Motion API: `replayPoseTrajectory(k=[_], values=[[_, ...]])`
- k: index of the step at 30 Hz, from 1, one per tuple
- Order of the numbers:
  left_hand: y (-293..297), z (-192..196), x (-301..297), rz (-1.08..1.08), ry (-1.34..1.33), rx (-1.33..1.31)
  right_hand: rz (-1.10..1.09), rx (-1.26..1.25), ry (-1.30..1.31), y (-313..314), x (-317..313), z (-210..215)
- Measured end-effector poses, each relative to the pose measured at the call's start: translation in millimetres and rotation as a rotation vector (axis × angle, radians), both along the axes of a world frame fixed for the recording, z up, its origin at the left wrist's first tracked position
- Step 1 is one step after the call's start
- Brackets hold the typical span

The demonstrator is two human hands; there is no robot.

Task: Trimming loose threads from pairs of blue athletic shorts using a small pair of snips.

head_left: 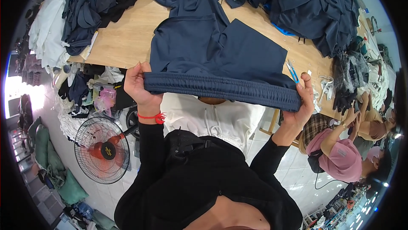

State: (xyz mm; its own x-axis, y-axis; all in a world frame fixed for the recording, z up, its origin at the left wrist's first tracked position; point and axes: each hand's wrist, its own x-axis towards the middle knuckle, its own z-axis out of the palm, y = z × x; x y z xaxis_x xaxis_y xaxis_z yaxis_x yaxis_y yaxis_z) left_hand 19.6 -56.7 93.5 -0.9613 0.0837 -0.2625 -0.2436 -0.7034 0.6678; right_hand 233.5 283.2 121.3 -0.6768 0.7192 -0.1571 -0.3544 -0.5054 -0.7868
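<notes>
Over the near edge of the wooden bench (127,39), navy shorts (216,56) with a ribbed elastic waistband (221,87) stretch between the closed left hand (138,85) and right hand (304,102), the right also gripping blue snips (292,71).

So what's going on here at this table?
A person stretches the elastic waistband of dark navy shorts between both hands over a wooden table. The left hand pinches one end; the right hand holds the other end along with small blue snips. Heaps of dark garments lie behind, and a red floor fan stands at the left.
</notes>
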Motion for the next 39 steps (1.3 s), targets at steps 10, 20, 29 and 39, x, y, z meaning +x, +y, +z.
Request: replayPoseTrajectory(k=[10,20,29,39], values=[[-10,-12,2,-0.103,0.083,-0.013,0.074,-0.002,0.067,10,9,-12],[-9,-19,-11,-0.571,-0.239,0.735,0.261,-0.797,0.26,32,13,-18],[-16,-51,-18,-0.505,-0.399,0.951,0.128,-1.028,0.328,30,11,-4],[-16,-49,-16,-0.572,-0.213,0.915,0.291,-0.717,0.316,33,26,-4]])
